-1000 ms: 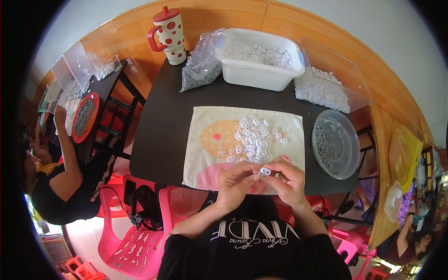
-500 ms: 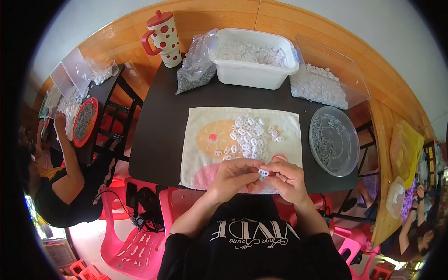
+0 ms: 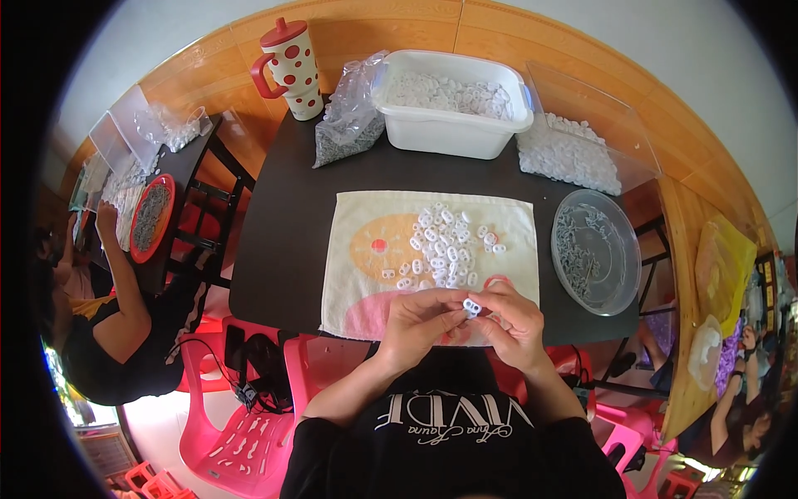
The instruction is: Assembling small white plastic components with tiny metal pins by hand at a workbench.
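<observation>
Between the fingertips of both hands, over the near edge of a printed cloth (image 3: 349, 249), is a small white plastic piece with two dark holes (image 3: 472, 307). My left hand (image 3: 418, 326) pinches it from the left, its thumb and forefinger closed. From the right, my right hand (image 3: 511, 328) grips the same piece with thumb and fingers. Just beyond my fingers lies a loose heap of similar white two-holed pieces (image 3: 443, 241), with a few apart on its right. Whether a smaller part sits in my fingers is hidden.
Behind the cloth stand a white tub (image 3: 453, 137) of white pieces, a plastic bag (image 3: 353, 125) of small grey parts and a spotted tumbler (image 3: 293, 71). A clear round tray (image 3: 619, 266) of grey parts and a bag of white pieces (image 3: 569, 154) are rightward. People sit at tables either side.
Both hands have shifted very slightly, and the white piece between them has tilted and moved a little to the right. The heap looks the same.
</observation>
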{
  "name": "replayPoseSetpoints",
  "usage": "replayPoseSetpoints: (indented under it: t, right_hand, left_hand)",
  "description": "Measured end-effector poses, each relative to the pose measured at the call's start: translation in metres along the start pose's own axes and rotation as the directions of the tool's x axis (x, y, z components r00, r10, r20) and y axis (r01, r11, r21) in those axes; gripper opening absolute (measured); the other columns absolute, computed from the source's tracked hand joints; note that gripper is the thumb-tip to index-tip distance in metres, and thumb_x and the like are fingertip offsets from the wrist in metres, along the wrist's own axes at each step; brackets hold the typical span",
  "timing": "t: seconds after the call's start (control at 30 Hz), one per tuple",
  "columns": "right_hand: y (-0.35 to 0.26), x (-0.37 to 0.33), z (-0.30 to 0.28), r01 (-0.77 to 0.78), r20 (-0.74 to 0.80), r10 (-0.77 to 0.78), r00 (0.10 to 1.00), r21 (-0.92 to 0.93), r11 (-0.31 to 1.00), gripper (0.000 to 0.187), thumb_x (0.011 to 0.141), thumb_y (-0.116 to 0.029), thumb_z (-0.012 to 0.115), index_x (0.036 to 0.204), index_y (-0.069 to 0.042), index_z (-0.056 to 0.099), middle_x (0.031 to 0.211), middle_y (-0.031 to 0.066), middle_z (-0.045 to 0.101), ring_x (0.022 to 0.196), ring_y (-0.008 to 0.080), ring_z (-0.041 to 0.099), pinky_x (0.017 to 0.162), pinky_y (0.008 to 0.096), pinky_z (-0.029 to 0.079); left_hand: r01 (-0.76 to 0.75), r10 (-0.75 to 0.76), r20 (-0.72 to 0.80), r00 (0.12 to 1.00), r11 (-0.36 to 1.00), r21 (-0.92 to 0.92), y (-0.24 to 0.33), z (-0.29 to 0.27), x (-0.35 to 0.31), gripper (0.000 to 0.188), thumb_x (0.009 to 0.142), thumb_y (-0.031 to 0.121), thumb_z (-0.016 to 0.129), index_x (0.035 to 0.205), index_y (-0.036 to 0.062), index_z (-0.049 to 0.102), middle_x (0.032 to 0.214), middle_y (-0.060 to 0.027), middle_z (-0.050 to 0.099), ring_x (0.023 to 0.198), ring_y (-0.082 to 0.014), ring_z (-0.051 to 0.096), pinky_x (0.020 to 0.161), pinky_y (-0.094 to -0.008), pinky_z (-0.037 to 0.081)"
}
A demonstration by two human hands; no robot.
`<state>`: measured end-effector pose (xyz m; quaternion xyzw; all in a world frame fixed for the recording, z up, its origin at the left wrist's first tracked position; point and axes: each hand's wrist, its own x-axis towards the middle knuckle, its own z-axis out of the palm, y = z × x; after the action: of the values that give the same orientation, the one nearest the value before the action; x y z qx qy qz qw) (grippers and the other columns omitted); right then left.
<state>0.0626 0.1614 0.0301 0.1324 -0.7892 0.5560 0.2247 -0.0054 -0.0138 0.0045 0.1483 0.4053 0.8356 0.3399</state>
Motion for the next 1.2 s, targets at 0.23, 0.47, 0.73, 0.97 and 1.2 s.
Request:
replayPoseSetpoints:
  t: [0.23, 0.47, 0.73, 0.97, 1.2]
  right_hand:
    - [0.002, -0.005, -0.002, -0.071, 0.034, 0.068, 0.997, 0.111, 0.991, 0.040, 0.077, 0.010, 0.069, 0.117, 0.007, 0.064, 0.094, 0.0126, 0.064, 0.079, 0.0178, 0.056, 0.070, 0.0272, 0.044]
    - [0.003, -0.007, -0.004, -0.129, 0.063, 0.122, 0.991, 0.128, 0.983, 0.040, 0.076, 0.014, 0.068, 0.116, 0.008, 0.064, 0.094, 0.0107, 0.061, 0.078, 0.0145, 0.055, 0.066, 0.0240, 0.043]
    - [0.007, -0.011, -0.005, -0.214, 0.069, 0.207, 0.976, 0.136, 0.967, 0.035, 0.074, 0.016, 0.066, 0.107, 0.006, 0.066, 0.091, 0.0091, 0.060, 0.075, 0.0132, 0.055, 0.064, 0.0229, 0.044]
    - [0.024, -0.022, -0.005, -0.156, 0.059, 0.156, 0.986, -0.004, 0.988, 0.038, 0.071, 0.018, 0.061, 0.106, 0.006, 0.065, 0.091, 0.0119, 0.063, 0.079, 0.0180, 0.061, 0.069, 0.0262, 0.049]
    - [0.024, -0.024, -0.005, -0.217, 0.043, 0.217, 0.975, 0.009, 0.976, 0.039, 0.071, 0.020, 0.059, 0.107, 0.007, 0.064, 0.094, 0.0124, 0.064, 0.082, 0.0180, 0.063, 0.073, 0.0269, 0.051]
  left_hand:
    - [0.026, -0.025, -0.008, 1.000, 0.986, 0.167, 0.004, -0.001, 0.003, 0.029, 0.089, -0.011, 0.062, 0.117, -0.0026, 0.065, 0.098, -0.0107, 0.071, 0.083, -0.0119, 0.068, 0.071, -0.0227, 0.057]
    - [-0.028, 0.037, -0.031, 0.999, 0.966, 0.257, 0.007, 0.008, 0.001, 0.040, 0.090, -0.010, 0.062, 0.129, -0.0007, 0.057, 0.089, -0.0062, 0.068, 0.069, -0.0087, 0.062, 0.057, -0.0210, 0.049]
    - [0.000, -0.001, 0.002, 1.000, 0.925, 0.379, -0.003, 0.001, 0.001, 0.048, 0.087, -0.012, 0.063, 0.132, -0.0008, 0.053, 0.090, -0.0062, 0.066, 0.079, -0.0098, 0.064, 0.067, -0.0213, 0.052]
    - [-0.012, 0.027, -0.017, 0.999, 0.806, 0.592, -0.005, 0.000, 0.010, 0.043, 0.086, -0.012, 0.062, 0.128, -0.0025, 0.057, 0.092, -0.0056, 0.065, 0.082, -0.0095, 0.063, 0.071, -0.0231, 0.052]
    - [-0.050, 0.032, 0.040, 0.999, 0.778, 0.626, -0.008, -0.001, 0.014, 0.037, 0.087, -0.012, 0.060, 0.123, -0.0013, 0.061, 0.093, -0.0057, 0.064, 0.082, -0.0098, 0.062, 0.070, -0.0239, 0.052]
